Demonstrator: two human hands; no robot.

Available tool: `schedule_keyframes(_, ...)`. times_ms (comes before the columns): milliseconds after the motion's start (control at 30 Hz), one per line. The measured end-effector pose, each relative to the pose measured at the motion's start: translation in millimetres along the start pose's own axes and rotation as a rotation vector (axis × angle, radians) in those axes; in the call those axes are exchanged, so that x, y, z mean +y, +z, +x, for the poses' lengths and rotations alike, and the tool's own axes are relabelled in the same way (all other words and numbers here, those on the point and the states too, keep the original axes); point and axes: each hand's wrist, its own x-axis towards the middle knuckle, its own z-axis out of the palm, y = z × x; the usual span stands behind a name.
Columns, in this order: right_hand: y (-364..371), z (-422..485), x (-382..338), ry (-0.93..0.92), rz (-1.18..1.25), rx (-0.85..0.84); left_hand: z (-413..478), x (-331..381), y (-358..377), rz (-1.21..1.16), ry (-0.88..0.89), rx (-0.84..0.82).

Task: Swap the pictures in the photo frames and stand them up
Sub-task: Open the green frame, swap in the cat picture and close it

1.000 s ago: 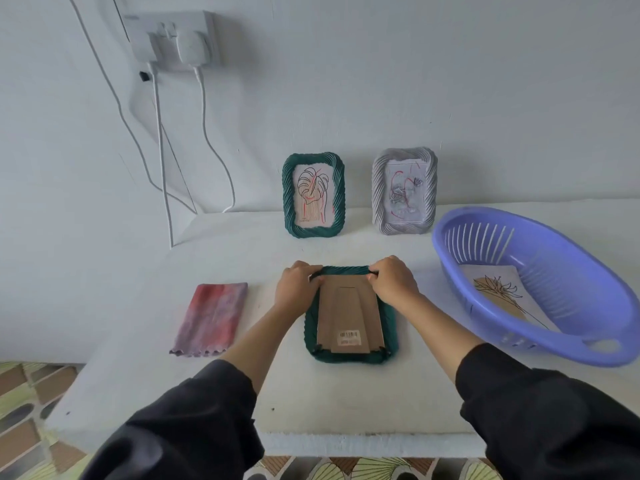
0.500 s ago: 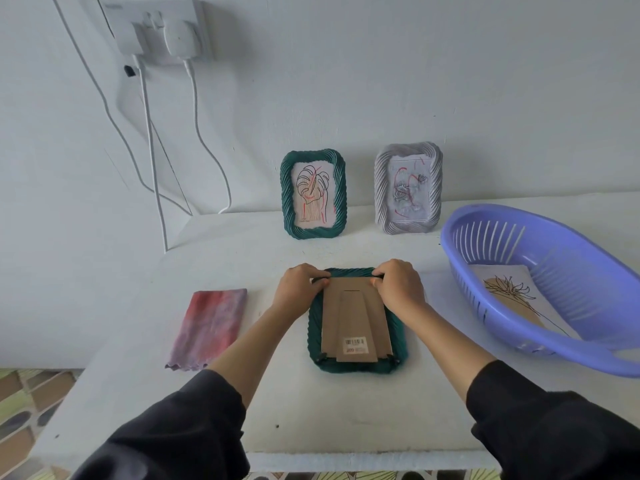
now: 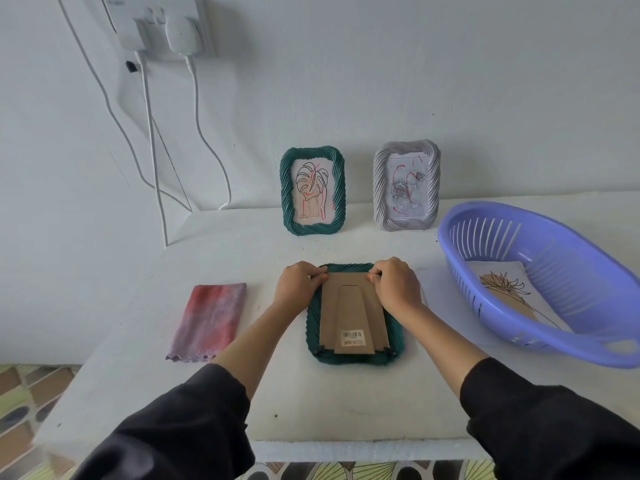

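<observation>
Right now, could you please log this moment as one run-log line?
face-down frame: backing up | left hand: curled on top-left corner | right hand: curled on top-right corner

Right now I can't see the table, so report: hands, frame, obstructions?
Left hand, right hand: both pinch top corners of face-down green frame. Cardboard back in place, stand folded flat. Nothing in the way.
</observation>
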Motion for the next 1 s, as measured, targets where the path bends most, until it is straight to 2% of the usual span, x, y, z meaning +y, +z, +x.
schedule_keyframes(100, -6, -2, 4, -0.005, 0.115, -0.016, -3, 4, -3, -0.063, -0.030, -0.001)
schedule_keyframes(200, -20, -6, 6, 0.067, 0.276, 0.004, -7, 3, -9, -0.127, -0.099, 0.033)
schedule_keyframes(300, -31, -9, 13, 0.149, 0.281, 0.001, -12, -1, -13, -0.190, -0.181, -0.014)
schedule_keyframes(467, -31, -21, 17, 0.275, 0.353, -0.218, -20, 0, -13, -0.197, -0.184, -0.036)
schedule_keyframes(633, -36, -35, 13, 0.170, 0.312, -0.145, -23, 5, -14, -0.204, -0.201, -0.048)
schedule_keyframes(800, -77, -37, -13, 0.021, 0.284, 0.066, -28, 18, -18, -0.264, -0.187, 0.020)
schedule_keyframes(900, -103, -38, -42, -0.125, 0.200, 0.142, -33, 40, -24, -0.517, -0.161, 0.037)
schedule_keyframes(1000, -112, -41, -71, -0.278, 0.130, 0.078, -41, 67, -33, -0.840, -0.182, -0.054)
